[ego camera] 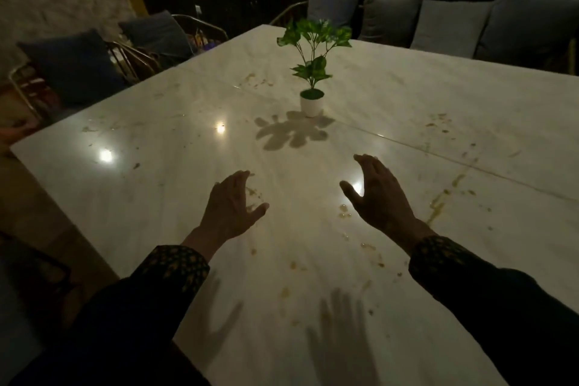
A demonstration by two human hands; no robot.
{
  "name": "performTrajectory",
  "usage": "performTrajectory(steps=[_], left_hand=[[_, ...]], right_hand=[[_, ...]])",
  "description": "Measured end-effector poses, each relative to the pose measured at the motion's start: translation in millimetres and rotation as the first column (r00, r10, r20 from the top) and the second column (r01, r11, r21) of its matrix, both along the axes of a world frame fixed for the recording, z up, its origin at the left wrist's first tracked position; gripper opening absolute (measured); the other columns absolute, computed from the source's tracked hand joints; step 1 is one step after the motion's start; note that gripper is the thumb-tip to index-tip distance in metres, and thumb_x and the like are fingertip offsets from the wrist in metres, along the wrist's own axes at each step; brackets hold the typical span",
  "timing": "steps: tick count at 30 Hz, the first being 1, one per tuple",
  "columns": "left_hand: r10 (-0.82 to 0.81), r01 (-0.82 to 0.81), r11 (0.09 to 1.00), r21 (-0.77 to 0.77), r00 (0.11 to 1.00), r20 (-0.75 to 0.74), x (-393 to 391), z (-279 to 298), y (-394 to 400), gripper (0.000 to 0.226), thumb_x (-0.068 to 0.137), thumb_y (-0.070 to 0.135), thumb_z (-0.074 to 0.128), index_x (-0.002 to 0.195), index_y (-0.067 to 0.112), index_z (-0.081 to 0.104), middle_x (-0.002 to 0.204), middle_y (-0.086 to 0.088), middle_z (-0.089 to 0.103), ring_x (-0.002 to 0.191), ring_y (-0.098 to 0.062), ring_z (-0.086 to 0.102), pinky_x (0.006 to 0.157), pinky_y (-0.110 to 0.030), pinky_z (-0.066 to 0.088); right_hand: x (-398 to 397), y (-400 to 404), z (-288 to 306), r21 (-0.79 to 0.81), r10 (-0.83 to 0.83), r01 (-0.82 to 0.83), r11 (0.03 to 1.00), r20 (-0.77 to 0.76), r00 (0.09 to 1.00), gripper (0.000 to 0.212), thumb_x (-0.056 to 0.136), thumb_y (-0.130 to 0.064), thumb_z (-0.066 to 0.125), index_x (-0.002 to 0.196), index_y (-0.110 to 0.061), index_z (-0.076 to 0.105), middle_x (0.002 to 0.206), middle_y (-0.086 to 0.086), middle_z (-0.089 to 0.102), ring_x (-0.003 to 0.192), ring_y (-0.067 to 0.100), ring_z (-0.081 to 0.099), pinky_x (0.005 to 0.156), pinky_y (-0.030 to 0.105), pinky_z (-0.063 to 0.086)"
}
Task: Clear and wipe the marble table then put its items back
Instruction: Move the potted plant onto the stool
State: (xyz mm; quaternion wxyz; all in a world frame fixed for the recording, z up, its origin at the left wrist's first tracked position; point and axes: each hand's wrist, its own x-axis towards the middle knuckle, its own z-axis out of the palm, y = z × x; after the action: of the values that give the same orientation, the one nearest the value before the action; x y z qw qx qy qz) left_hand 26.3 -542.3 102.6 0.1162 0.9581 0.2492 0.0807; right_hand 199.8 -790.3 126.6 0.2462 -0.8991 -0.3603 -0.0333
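I judge this to be the clearing step, not yet begun on the one item I see: a small leafy green plant in a round white pot [311,102], standing upright on the pale, stained marble table [438,110]. My left hand [230,208] and right hand [377,194] hover near side of the pot, well short of it, palms facing each other, fingers [368,163] loosely spread and holding nothing. Brown smears lie on the marble around and nearer than the pot. Next I'd reach forward and cup the pot from both sides, lifting straight so the top-heavy stem doesn't tip.
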Motion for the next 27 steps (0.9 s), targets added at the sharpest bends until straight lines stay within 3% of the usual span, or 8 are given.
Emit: performTrajectory(steps=[3,7,13,16,18,20,23,27], left_hand=[[-0.001,0.001,0.999,-0.038,1.000,-0.013,30.7,-21.9,44.9,0.089,0.085,0.062,0.055,0.150,0.010,0.022,0.154,-0.011,0.030,0.141,-0.026,0.030,0.117,-0.046,0.021],[-0.046,0.044,0.997,-0.062,0.998,-0.040,91.9,-50.8,111.1,0.087,0.086,0.063,0.052,0.149,0.009,0.025,0.151,-0.012,0.035,0.137,-0.028,0.036,0.116,-0.047,0.025],[-0.179,0.170,0.982,-0.089,0.978,-0.108,189.9,-99.6,213.0,0.091,0.085,0.072,0.036,0.150,0.010,0.025,0.154,-0.011,0.031,0.142,-0.026,0.029,0.117,-0.045,0.021],[-0.226,0.208,0.968,-0.143,0.967,-0.118,228.4,-123.3,254.7,0.090,0.086,0.067,0.036,0.151,0.007,0.022,0.156,-0.014,0.027,0.144,-0.027,0.025,0.119,-0.041,0.018],[-0.247,0.225,0.960,-0.166,0.961,-0.122,243.3,-140.3,269.7,0.090,0.085,0.068,0.030,0.152,0.008,0.019,0.158,-0.013,0.022,0.146,-0.027,0.020,0.121,-0.040,0.015],[-0.269,0.263,0.960,-0.094,0.961,-0.061,250.4,-157.2,273.2,0.083,0.089,0.066,0.027,0.151,0.011,0.024,0.157,-0.011,0.025,0.145,-0.027,0.021,0.121,-0.042,0.014],[-0.239,0.241,0.969,-0.050,0.970,0.043,257.3,-172.8,272.2,0.071,0.093,0.059,0.034,0.148,0.015,0.032,0.154,-0.006,0.032,0.143,-0.024,0.025,0.120,-0.040,0.016],[-0.221,0.224,0.973,-0.055,0.973,0.060,262.0,-179.1,274.8,0.068,0.092,0.055,0.039,0.148,0.016,0.032,0.155,-0.003,0.029,0.146,-0.020,0.020,0.121,-0.037,0.012]], right_hand=[[15.4,28.5,-19.2,-0.021,-0.009,0.008,1.000,-0.030,0.999,0.067,0.093,-0.049,0.051,0.146,-0.011,0.034,0.148,0.010,0.040,0.138,0.026,0.035,0.112,0.042,0.033],[52.1,73.0,-42.3,-0.060,-0.074,0.070,0.996,-0.074,0.995,0.070,0.091,-0.051,0.053,0.147,-0.013,0.033,0.149,0.008,0.039,0.138,0.024,0.035,0.112,0.040,0.033],[116.1,185.5,-69.1,-0.014,-0.237,0.241,0.970,-0.246,0.940,0.079,0.090,-0.053,0.055,0.151,-0.017,0.022,0.156,0.003,0.027,0.141,0.019,0.030,0.112,0.037,0.029],[146.8,243.6,-88.6,0.006,-0.279,0.297,0.955,-0.331,0.902,0.087,0.088,-0.056,0.057,0.153,-0.020,0.012,0.160,0.000,0.018,0.145,0.018,0.020,0.113,0.034,0.024],[169.8,270.5,-100.7,0.006,-0.300,0.322,0.947,-0.347,0.888,0.093,0.086,-0.058,0.058,0.154,-0.020,0.008,0.161,0.000,0.013,0.146,0.018,0.016,0.114,0.034,0.022],[200.4,291.3,-109.5,0.021,-0.336,0.363,0.932,-0.332,0.882,0.099,0.083,-0.059,0.062,0.154,-0.019,0.006,0.161,0.002,0.012,0.146,0.020,0.017,0.116,0.036,0.023],[257.1,321.8,-127.0,0.079,-0.384,0.436,0.896,-0.353,0.853,0.108,0.077,-0.061,0.069,0.154,-0.017,0.007,0.161,0.003,0.013,0.145,0.021,0.020,0.114,0.035,0.025],[314.7,354.9,-145.9,0.167,-0.445,0.519,0.838,-0.340,0.829,0.122,0.068,-0.064,0.075,0.154,-0.012,0.006,0.160,0.008,0.014,0.145,0.024,0.021,0.113,0.034,0.024]])
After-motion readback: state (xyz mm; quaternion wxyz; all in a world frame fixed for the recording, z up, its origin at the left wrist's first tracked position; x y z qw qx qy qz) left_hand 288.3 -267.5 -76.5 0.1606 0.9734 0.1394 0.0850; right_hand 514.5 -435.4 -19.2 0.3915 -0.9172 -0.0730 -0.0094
